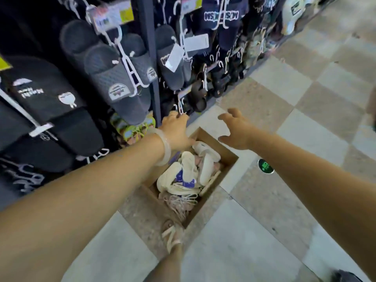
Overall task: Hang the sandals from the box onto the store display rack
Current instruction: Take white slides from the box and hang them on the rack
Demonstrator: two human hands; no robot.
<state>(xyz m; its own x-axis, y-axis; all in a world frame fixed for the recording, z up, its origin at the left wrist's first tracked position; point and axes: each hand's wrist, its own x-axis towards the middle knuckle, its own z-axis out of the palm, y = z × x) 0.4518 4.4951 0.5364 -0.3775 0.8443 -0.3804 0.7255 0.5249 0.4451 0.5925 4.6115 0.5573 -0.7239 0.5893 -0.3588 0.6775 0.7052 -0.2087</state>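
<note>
Both hands reach forward over the box [227, 152] on the floor. From where I stand, the right hand [237, 130] hangs spread and empty just past its far corner; the left hand [177, 129] pinches a white hanger hook [180, 107] at the rack's [151, 58] lowest row. Cream sandals [183, 178] lie heaped below, between the 2 arms, long axes running away from the person, nearer the free right hand, I'd judge.

White "MSN" lettering ran upside down across a navy slipper [221, 16] hanging high on the rack; other labels and tags were too blurred to read.
</note>
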